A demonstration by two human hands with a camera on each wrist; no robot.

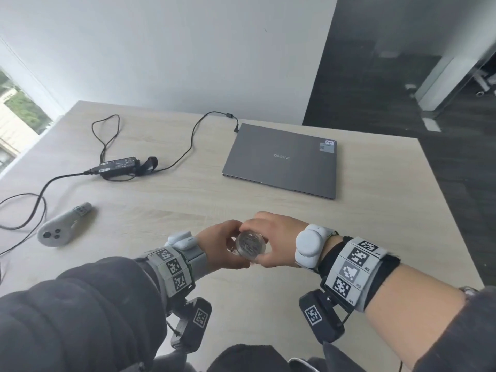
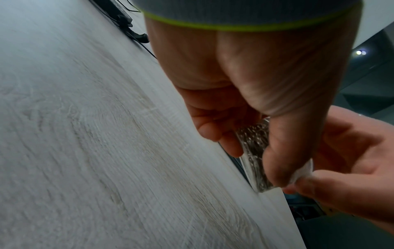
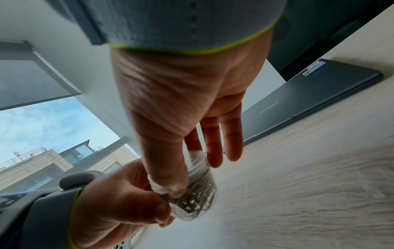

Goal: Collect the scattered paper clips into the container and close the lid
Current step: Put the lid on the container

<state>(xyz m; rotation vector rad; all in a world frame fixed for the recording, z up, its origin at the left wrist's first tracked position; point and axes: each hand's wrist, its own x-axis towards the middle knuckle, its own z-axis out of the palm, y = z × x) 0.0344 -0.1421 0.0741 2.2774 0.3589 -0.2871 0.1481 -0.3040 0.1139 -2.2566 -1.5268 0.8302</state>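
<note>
A small round clear container [image 1: 251,244] full of silver paper clips is held just above the pale wooden table [image 1: 188,200], between both hands. My left hand [image 1: 228,248] grips its body from the left, thumb and fingers curled round it. My right hand [image 1: 268,237] pinches the clear lid at the container's top with thumb and forefinger, the other fingers straight. In the left wrist view the container [image 2: 253,151] shows between my left fingers, and the right hand [image 2: 351,168] pinches the lid rim [image 2: 302,171]. The right wrist view shows the clips through the container [image 3: 200,193] wall.
A closed grey laptop [image 1: 281,159] lies at the back right. A black power adapter [image 1: 118,166] with looping cables sits at the back left. A white controller [image 1: 63,226] lies left of my hands. The table's right edge [image 1: 451,210] drops to dark floor.
</note>
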